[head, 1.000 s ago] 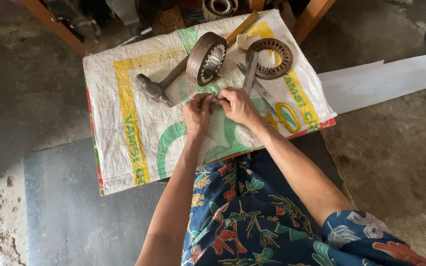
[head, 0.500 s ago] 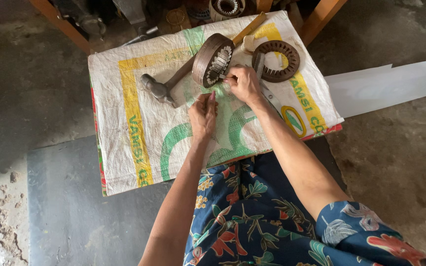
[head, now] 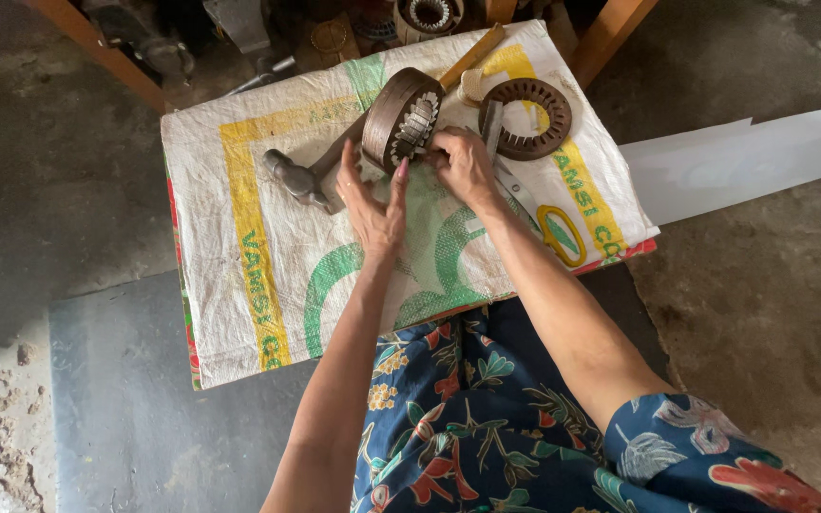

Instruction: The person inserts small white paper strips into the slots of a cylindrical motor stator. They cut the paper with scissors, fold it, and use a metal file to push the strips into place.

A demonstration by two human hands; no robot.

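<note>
Standing on edge, the brown slotted metal ring (head: 401,116) (pale inserts in its slots) sat atop the woven sack (head: 268,256), right hand (head: 465,166) pinching its lower edge, left hand (head: 372,204) spread open, fingertips touching it. The sack covered a low table over a rough concrete floor (head: 49,190).

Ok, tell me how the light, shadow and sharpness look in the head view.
Head view: soft, even daylight with no glare on the woven sack; the top edge under the wooden frame falls into dark shadow; the left hand, right hand and the slotted metal ring they touch are sharp, with no motion blur; slight wide-angle stretch at the corners.
</note>
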